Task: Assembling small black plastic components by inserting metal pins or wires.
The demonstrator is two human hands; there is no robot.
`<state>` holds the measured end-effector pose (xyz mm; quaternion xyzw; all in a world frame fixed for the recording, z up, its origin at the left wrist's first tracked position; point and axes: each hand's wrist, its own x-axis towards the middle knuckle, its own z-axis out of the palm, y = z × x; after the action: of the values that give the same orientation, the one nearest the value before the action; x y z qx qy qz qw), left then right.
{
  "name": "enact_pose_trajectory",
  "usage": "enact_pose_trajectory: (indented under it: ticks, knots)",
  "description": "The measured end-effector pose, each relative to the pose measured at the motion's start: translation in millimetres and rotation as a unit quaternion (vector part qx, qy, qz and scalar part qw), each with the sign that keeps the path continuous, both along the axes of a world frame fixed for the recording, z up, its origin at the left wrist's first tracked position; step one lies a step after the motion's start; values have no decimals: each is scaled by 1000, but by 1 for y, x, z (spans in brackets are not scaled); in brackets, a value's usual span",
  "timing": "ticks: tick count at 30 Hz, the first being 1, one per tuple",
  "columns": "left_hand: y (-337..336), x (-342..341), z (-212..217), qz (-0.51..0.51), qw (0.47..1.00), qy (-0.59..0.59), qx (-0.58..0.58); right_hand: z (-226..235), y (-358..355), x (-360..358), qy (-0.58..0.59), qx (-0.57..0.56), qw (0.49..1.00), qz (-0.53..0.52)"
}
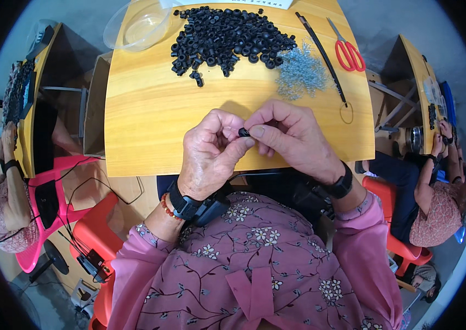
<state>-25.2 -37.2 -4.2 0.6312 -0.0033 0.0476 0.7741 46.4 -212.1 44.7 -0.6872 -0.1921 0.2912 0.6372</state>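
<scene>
Between both hands, right at the near table edge, sits one small black ring (243, 132), pinched from both sides. Left hand (211, 148) curls in, thumb and fingertips closed on the ring's left side. Right hand (288, 137) meets it from the other side, thumb and forefinger gripping the same ring, the other fingers folded over the top. Both wrists carry black bands; a red bead bracelet (167, 207) sits just behind the left band.

Under the hands runs the yellow wooden table (145, 121), bare just ahead of the knuckles. Beyond the right hand, a little farther out, lies a loose heap of tiny grey metal bits (300, 74). Just right of that heap a long thin black strip (323, 58) slants across the wood, ending in a small wire loop (346, 113) near the right hand. Farther still, ahead of both hands, a big pile of black rings (224, 38) spreads out. Red-handled scissors (348, 49) lie far right of it, and a clear plastic bowl (139, 25) rests at the far left corner.

Off to each side, other people sit at their own yellow tables on red chairs.
</scene>
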Motion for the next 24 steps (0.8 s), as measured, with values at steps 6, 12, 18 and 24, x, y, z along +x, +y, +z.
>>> enact_pose_trajectory:
  ticks: [6,12,18,24]
  knots:
    - [0,0,2,2,1000,7,-24,-8,4,-3,-10,19,999,-35]
    - [-1,0,4,11,999,13,-31,-7,-2,-2,-1,35,997,-68]
    - [-2,-1,3,9,999,20,-37,-6,-2,-5,-298,-24,954,6]
    - [-2,0,3,11,999,18,-32,11,4,2,-378,-66,923,19]
